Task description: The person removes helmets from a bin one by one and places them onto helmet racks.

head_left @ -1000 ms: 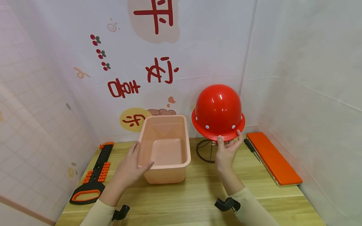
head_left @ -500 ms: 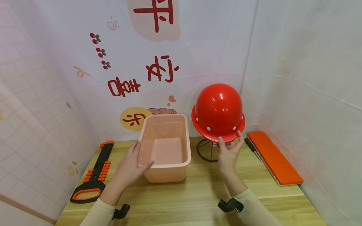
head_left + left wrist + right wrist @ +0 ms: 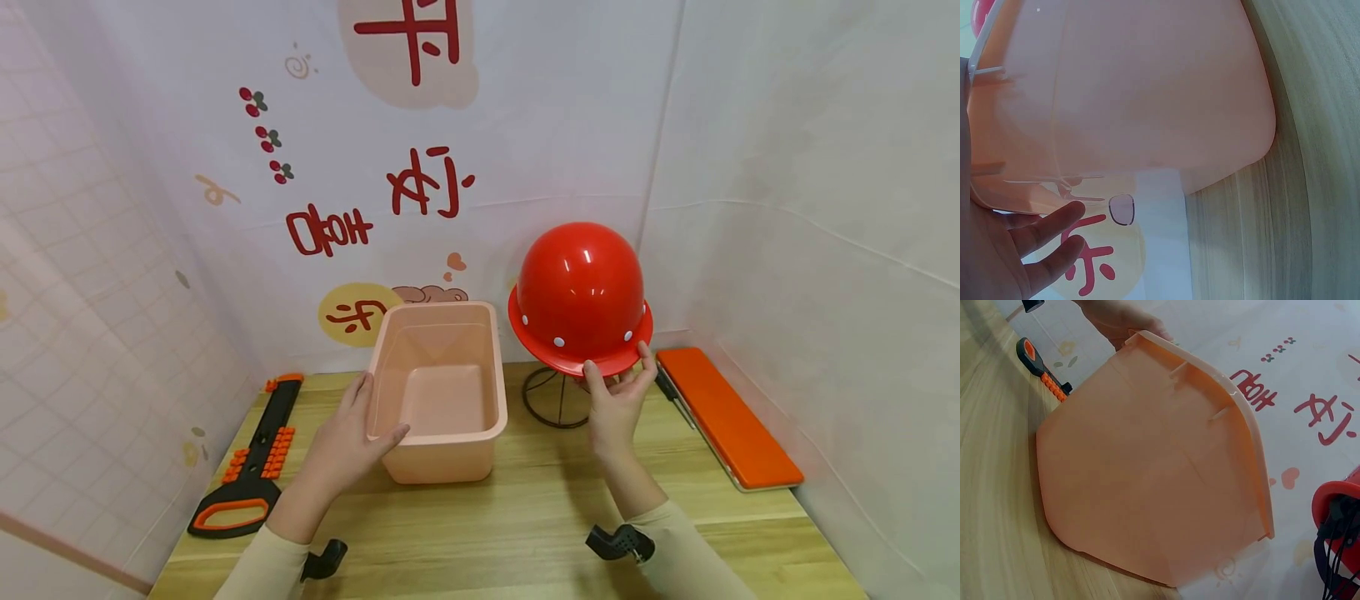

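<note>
Your right hand [image 3: 617, 398] only pinches the glossy red hard hat's [image 3: 579, 292] brim; it could tip off its wire stand [image 3: 553, 402].

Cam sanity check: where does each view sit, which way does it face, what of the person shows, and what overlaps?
Head: worn on the head, looks forward and down at the table; shows both forearms, left hand on the pink bin, right hand under the red helmet.
Left wrist: close at the bin's side; fingers show.
Right wrist: low over the table, facing the bin; only the other hand shows.
Shared: all three see the bin and the helmet.
</note>
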A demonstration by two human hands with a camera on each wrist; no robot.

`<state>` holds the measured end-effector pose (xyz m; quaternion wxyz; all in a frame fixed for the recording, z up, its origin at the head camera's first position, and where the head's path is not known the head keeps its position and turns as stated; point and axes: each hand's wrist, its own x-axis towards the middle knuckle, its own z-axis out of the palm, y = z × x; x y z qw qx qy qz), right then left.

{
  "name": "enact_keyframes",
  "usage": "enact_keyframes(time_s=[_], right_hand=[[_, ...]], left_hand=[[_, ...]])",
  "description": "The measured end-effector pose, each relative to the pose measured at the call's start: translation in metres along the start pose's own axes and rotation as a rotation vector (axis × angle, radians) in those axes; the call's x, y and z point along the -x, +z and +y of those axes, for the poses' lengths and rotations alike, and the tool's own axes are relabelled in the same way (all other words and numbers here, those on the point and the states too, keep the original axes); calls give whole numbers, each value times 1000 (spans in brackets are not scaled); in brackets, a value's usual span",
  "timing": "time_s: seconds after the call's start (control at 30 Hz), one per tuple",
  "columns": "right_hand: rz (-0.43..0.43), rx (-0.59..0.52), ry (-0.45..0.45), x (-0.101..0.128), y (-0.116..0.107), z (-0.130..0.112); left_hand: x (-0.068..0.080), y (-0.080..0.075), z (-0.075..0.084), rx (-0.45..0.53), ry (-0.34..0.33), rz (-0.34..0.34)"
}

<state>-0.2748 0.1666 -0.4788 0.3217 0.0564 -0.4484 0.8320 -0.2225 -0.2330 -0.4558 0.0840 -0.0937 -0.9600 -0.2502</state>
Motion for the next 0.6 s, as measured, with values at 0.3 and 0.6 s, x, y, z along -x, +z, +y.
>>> enact_keyframes(time_s=[0.3, 0.6], right_hand=[[-61, 39, -5, 0, -6, -5], [-146, 137, -23, -3, -37, -15]], left_hand=[[-1, 0, -2, -3, -3, -2], [3, 0, -4, 64, 1, -22]])
